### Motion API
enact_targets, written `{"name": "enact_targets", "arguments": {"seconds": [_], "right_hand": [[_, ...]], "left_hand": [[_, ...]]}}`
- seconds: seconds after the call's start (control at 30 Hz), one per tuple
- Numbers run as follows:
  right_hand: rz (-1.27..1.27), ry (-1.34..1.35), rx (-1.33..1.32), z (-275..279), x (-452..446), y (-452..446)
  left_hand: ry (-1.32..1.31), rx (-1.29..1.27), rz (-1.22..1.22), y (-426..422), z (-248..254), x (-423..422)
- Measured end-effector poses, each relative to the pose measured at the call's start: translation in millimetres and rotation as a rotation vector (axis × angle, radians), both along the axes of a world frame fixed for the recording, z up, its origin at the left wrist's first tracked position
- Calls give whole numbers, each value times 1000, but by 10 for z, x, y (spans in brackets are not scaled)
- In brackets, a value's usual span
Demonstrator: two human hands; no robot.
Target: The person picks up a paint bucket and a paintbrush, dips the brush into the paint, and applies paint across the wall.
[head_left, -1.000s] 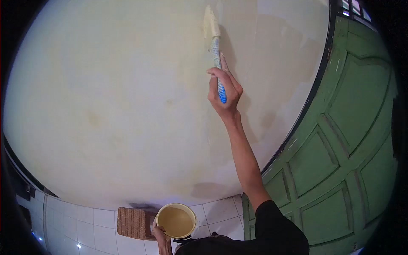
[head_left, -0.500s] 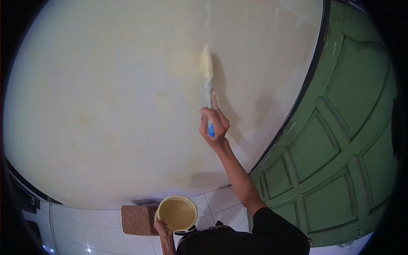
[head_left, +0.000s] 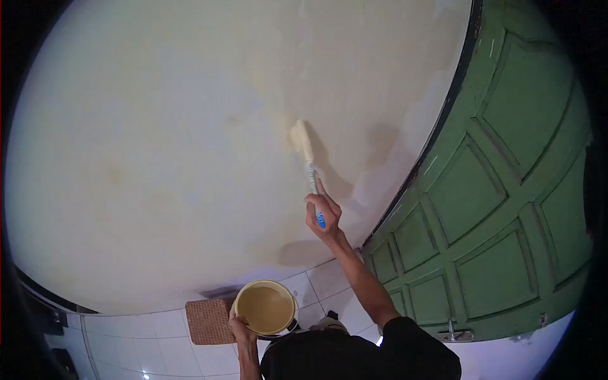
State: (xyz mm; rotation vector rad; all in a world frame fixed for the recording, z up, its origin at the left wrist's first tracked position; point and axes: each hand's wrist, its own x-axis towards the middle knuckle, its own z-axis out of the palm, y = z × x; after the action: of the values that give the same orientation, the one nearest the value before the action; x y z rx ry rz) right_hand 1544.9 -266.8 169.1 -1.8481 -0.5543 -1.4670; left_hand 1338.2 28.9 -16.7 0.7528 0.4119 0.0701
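Observation:
My right hand (head_left: 325, 214) is closed round the blue and white handle of a paint brush (head_left: 301, 140), whose cream-coated bristles touch the pale wall (head_left: 177, 158). The brush points up, and its shadow falls to the right. Low in the view, my left hand (head_left: 241, 330) grips the rim of a round bucket (head_left: 266, 308) from its left side. Inside the bucket is a tan-coloured liquid. The hand's fingers are partly hidden behind the bucket.
A brown woven stool (head_left: 209, 323) stands left of the bucket on the white tiled floor (head_left: 168, 348). On the right is a green panelled door (head_left: 497, 266) beside a dark frame (head_left: 437, 130). Dark objects lie at the lower left edge.
My right hand and the brush have moved down the wall. The bucket is still in my left hand. The camera view has shifted, showing more of the door's lower part and its handle.

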Motion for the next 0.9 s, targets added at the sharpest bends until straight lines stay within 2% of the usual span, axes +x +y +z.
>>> {"name": "enact_targets", "arguments": {"seconds": [0.07,0.1,0.2,0.27,0.37,0.43,0.47,0.5,0.53,0.6,0.77,0.83,0.9], "right_hand": [[25,111,108,-195,-81,38],[28,108,5,-283,-109,50],[80,87,-11,-559,-160,43],[20,216,118,-800,-235,120],[135,319,118,-873,-493,143],[107,439,338,-711,-682,156],[157,366,464,-576,-682,143],[211,295,590,-392,-669,152],[221,269,579,-24,-697,203],[396,192,929,970,-779,355],[828,-84,1026,2909,-334,569],[912,-182,1054,3432,-145,691],[957,-229,1099,3719,51,801]], "left_hand": [[12,-9,21,10,-37,-40],[-5,-8,-23,73,-104,-52],[-1,10,-28,108,-12,-38],[32,8,26,70,-8,-59],[-87,33,-81,161,-84,-66],[82,-113,21,103,-8,-2],[40,-38,23,126,-56,-23],[0,36,29,151,-107,-44],[-13,44,30,179,-137,-72],[-33,14,28,190,-166,-45],[-63,-31,47,185,-204,-64],[-77,-38,62,207,-211,-69],[-88,-55,82,244,-229,-65]]}}
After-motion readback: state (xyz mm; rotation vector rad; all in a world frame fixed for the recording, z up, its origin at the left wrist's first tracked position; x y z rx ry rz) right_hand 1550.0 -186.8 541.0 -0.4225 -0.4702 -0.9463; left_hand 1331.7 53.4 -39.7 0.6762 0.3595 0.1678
